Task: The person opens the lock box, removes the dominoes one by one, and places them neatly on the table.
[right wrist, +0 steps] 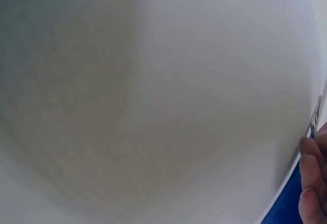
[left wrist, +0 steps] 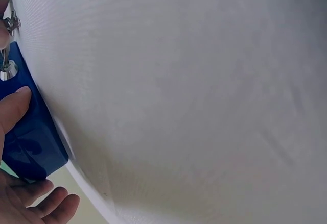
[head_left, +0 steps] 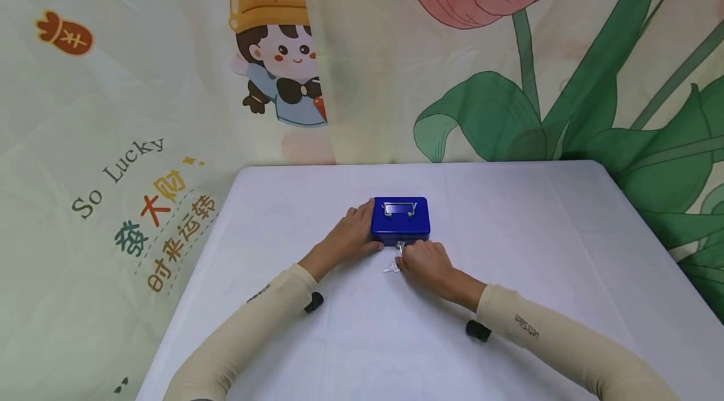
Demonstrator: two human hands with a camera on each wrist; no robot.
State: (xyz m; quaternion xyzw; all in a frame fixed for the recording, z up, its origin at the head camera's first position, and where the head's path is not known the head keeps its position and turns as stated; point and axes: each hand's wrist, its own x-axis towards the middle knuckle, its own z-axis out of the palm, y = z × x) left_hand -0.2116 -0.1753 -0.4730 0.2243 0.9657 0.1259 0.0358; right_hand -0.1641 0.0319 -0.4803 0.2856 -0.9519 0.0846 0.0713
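A small blue cash box [head_left: 400, 224] with a silver handle [head_left: 399, 208] folded on its lid sits shut on the white table. My left hand [head_left: 356, 232] holds its left side; in the left wrist view the thumb [left wrist: 18, 104] presses the front face and the fingers lie round the corner. At the front, a key [head_left: 400, 249] stands at the silver lock [left wrist: 8, 71]. My right hand [head_left: 428, 264] pinches that key between thumb and bent fingers. A second key [head_left: 392, 268] hangs below it, also seen as silver metal [right wrist: 314, 119] in the right wrist view.
The white table [head_left: 362, 338] reaches to a printed cloth backdrop [head_left: 362, 74] with flowers and a cartoon figure. Small black wrist cameras [head_left: 478, 330] stick out below both sleeves, above the tabletop.
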